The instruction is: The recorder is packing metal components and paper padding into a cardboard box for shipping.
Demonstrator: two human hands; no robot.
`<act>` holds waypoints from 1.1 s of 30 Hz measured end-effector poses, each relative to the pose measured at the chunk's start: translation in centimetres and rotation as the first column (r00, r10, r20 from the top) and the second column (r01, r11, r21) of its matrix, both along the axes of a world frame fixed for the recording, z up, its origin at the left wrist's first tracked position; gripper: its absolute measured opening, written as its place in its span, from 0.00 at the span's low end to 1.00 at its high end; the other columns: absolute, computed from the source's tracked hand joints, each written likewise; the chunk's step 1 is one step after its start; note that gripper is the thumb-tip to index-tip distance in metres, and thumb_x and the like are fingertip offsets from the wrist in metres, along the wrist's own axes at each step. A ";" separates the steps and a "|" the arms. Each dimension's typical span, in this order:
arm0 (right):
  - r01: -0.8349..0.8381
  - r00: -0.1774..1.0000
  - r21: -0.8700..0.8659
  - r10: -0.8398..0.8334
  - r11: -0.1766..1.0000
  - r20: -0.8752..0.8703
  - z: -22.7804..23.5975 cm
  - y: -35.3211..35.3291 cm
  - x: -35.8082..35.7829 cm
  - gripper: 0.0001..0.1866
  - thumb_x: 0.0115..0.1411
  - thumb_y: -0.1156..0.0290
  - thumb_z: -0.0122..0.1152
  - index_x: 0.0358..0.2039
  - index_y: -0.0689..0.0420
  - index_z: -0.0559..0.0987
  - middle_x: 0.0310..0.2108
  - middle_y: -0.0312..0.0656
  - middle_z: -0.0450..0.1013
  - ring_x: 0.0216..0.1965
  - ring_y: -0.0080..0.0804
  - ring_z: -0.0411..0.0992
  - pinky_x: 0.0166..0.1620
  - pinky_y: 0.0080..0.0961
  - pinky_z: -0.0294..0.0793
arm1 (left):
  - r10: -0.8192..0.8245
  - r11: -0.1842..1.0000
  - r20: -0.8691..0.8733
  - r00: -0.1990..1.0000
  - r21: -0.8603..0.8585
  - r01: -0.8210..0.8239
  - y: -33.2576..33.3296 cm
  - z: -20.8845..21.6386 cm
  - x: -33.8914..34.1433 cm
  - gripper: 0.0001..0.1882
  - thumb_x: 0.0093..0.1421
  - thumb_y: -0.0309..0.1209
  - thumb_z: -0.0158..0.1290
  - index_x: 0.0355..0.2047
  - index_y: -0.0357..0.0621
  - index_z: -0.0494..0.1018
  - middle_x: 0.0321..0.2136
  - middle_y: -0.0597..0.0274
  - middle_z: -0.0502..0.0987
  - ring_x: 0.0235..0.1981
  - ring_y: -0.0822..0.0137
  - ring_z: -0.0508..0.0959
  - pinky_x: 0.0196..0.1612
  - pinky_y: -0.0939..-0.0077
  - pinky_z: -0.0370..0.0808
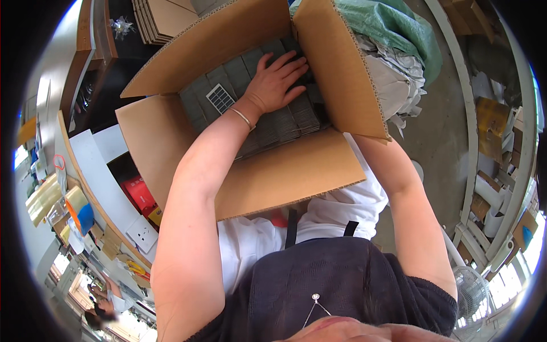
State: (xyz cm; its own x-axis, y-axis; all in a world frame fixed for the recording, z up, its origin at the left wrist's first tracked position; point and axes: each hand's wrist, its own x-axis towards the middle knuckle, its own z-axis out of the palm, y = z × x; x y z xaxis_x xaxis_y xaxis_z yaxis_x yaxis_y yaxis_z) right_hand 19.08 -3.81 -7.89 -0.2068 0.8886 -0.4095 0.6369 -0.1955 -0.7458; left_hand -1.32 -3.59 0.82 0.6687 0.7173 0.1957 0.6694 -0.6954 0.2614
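Observation:
An open cardboard box (285,174) with its flaps standing out lies in front of me. Tightly packed rows of flat, dark grey pieces (225,80) fill it. My left hand (276,82) reaches over the near flap and lies on these pieces at the right, its fingers spread and gripping nothing. Beside my left wrist, a small white-edged rectangle with a dark grid (220,98) lies on top of the pieces. My right forearm (384,162) goes behind the box's right flap (342,68), which hides my right hand and whatever it touches.
Green sheeting (393,25) and crumpled pale wrapping (393,80) lie right of the box. Flattened cartons (171,20) stand behind it. A bench with a power strip (141,232) runs along the left. A fan (473,293) stands at lower right; another person (111,299) is far left.

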 end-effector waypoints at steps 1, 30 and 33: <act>-0.015 0.999 0.020 0.015 1.000 0.037 2.2 -7.5 4.4 0.16 0.60 0.63 0.49 0.46 0.57 0.73 0.44 0.43 0.71 0.42 0.38 0.70 0.45 0.35 0.68 | 0.005 1.000 0.001 1.000 -0.001 -0.005 0.0 -0.1 -0.1 0.23 0.56 0.42 0.48 0.52 0.51 0.66 0.55 0.68 0.64 0.59 0.63 0.58 0.57 0.52 0.52; -0.116 0.991 0.509 0.063 0.853 0.120 5.5 -12.8 7.3 0.07 0.47 0.66 0.61 0.26 0.54 0.79 0.24 0.40 0.75 0.30 0.38 0.72 0.39 0.32 0.66 | -0.011 0.855 -0.290 0.957 -0.499 -0.141 -1.2 7.8 -14.5 0.10 0.47 0.30 0.57 0.24 0.42 0.67 0.22 0.59 0.71 0.27 0.57 0.72 0.30 0.67 0.71; -0.132 0.985 0.434 0.069 0.891 0.157 5.9 -12.6 7.0 0.06 0.48 0.67 0.61 0.24 0.56 0.79 0.21 0.41 0.74 0.26 0.38 0.72 0.35 0.31 0.68 | 0.231 0.617 -0.136 0.963 -0.745 -0.253 -1.5 8.1 -12.6 0.09 0.52 0.31 0.55 0.24 0.42 0.66 0.18 0.63 0.70 0.19 0.66 0.71 0.22 0.75 0.69</act>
